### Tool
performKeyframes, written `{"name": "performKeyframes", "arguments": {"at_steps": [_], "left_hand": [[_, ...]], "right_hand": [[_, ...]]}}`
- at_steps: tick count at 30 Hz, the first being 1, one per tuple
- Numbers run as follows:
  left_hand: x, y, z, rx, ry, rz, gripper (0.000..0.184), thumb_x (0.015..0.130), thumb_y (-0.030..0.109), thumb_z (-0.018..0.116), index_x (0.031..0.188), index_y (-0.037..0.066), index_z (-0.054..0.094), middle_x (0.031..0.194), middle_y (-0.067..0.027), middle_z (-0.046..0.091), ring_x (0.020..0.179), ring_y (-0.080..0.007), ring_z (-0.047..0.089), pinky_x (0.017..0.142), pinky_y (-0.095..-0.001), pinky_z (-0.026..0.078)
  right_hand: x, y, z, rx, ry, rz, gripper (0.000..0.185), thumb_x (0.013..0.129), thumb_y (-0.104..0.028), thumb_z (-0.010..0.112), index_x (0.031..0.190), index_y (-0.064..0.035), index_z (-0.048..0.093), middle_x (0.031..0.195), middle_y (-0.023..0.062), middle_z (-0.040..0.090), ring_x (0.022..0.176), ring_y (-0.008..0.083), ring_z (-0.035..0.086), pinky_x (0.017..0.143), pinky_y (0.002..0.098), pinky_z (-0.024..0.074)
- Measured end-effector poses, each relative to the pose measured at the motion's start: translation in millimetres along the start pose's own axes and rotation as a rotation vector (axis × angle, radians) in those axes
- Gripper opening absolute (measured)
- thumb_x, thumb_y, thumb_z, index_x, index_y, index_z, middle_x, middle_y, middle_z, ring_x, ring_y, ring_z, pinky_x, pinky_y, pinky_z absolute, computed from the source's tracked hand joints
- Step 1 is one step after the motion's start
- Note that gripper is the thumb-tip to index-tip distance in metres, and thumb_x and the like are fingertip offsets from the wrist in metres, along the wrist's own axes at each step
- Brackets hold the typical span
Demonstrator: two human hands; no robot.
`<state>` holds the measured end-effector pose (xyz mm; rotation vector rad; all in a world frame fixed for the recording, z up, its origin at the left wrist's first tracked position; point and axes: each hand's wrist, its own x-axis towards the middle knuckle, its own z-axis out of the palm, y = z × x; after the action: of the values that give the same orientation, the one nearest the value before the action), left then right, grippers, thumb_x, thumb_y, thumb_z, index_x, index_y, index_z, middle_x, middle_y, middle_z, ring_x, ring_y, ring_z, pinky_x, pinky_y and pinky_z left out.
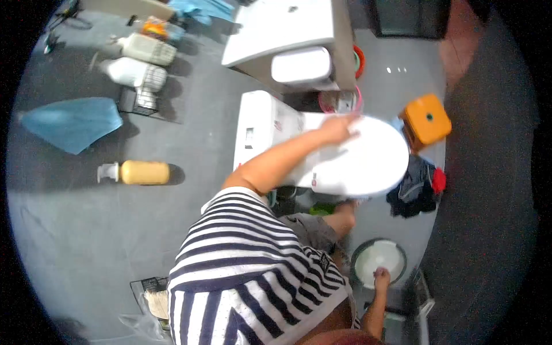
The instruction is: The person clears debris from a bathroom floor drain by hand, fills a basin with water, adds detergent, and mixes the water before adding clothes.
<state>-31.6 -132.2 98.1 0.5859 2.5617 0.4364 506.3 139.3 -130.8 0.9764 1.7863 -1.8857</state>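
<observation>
My left hand is on the white toilet lid, with its slightly blurred fingers apart and nothing visible in them. The lid is down on the toilet, and the white tank is at its left end. Lower right, my right hand is closed over the near part of a round pale basin. What its fingers hold, if anything, is too small to make out.
An orange stool and dark clothes lie beyond the toilet. A white washbasin counter is above. Along the grey wall are a yellow pump bottle, a blue cloth and white bottles.
</observation>
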Motion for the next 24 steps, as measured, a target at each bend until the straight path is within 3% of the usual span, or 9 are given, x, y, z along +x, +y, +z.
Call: {"name": "performKeyframes", "arguments": {"at_steps": [1,3,4,7,8,11,17,23,24], "left_hand": [[13,-23,-60,0.011,0.254,0.107,0.049,0.079,0.032,0.059,0.123,0.015,0.047,0.117,-0.0164,0.053,0.102,-0.031,0.053,0.085,-0.0393,0.044],[-7,-40,-197,-0.326,0.629,-0.29,0.047,0.074,0.026,0.065,0.116,0.009,0.051,0.105,-0.0164,0.057,0.092,-0.0312,0.055,0.079,-0.0396,0.044],[1,-90,-249,0.225,1.168,0.069,0.047,0.073,0.023,0.066,0.114,0.006,0.051,0.104,-0.0177,0.056,0.095,-0.0312,0.054,0.082,-0.0398,0.042],[-59,-149,-420,0.764,1.512,0.071,0.052,0.074,0.027,0.061,0.116,-0.001,0.046,0.117,-0.0232,0.046,0.107,-0.0374,0.045,0.092,-0.0432,0.037],[-80,-169,-460,0.911,1.448,-0.339,0.059,0.074,0.034,0.059,0.118,-0.001,0.043,0.119,-0.0241,0.044,0.107,-0.0373,0.044,0.092,-0.0447,0.036],[-100,-255,-536,0.804,1.006,-0.723,0.054,0.076,0.035,0.057,0.115,0.0,0.046,0.113,-0.0212,0.047,0.102,-0.0343,0.046,0.089,-0.0427,0.037],[-111,-414,-629,0.486,0.71,-0.683,0.044,0.08,0.036,0.053,0.108,0.002,0.051,0.102,-0.0154,0.051,0.092,-0.0284,0.049,0.081,-0.0389,0.04],[-138,-404,-706,-0.087,0.887,-0.576,0.038,0.084,0.037,0.049,0.102,0.004,0.056,0.09,-0.0096,0.056,0.082,-0.0224,0.052,0.074,-0.0351,0.043],[-134,-396,-709,0.252,0.803,-0.641,0.037,0.084,0.035,0.049,0.103,0.005,0.057,0.093,-0.0102,0.057,0.084,-0.0238,0.054,0.075,-0.0353,0.043]], "right_hand": [[-7,-17,-5,-0.025,0.02,0.033,0.029,0.086,-0.027,0.056,0.085,0.0017,0.053,0.067,0.0046,0.053,0.058,0.0142,0.051,0.055,0.0273,0.0423],[-11,-39,-9,-0.056,0.033,0.041,0.029,0.085,-0.028,0.057,0.085,0.0006,0.053,0.067,0.0046,0.053,0.058,0.0144,0.051,0.055,0.0268,0.0419],[-7,-40,-16,-0.038,0.038,0.088,0.028,0.085,-0.028,0.057,0.086,0.0002,0.053,0.066,0.0048,0.054,0.058,0.0147,0.051,0.055,0.0269,0.0419],[14,-69,-16,-0.105,0.044,0.037,0.028,0.085,-0.028,0.057,0.085,-0.0008,0.054,0.064,0.0045,0.055,0.058,0.0154,0.052,0.055,0.0276,0.0425],[16,-78,-13,-0.174,0.053,-0.044,0.028,0.085,-0.029,0.056,0.083,-0.0014,0.054,0.063,0.004,0.055,0.057,0.0157,0.053,0.055,0.0283,0.0431],[22,-136,8,-0.471,0.083,-0.001,0.03,0.087,-0.026,0.049,0.078,0.0016,0.058,0.072,0.0122,0.06,0.064,0.0193,0.055,0.062,0.0324,0.0436],[55,-200,52,-0.409,0.062,-0.107,0.029,0.088,-0.026,0.049,0.087,0.0025,0.057,0.074,0.0102,0.06,0.071,0.0184,0.057,0.065,0.0309,0.0441],[41,-183,61,-0.444,0.127,0.125,0.02,0.083,-0.023,0.055,0.091,-0.0059,0.059,0.079,0.0137,0.062,0.077,0.0302,0.059,0.07,0.0382,0.0454],[38,-182,63,-0.422,0.142,0.14,0.02,0.083,-0.023,0.055,0.091,-0.0059,0.059,0.079,0.0137,0.062,0.077,0.0302,0.059,0.07,0.0382,0.0454]]}}
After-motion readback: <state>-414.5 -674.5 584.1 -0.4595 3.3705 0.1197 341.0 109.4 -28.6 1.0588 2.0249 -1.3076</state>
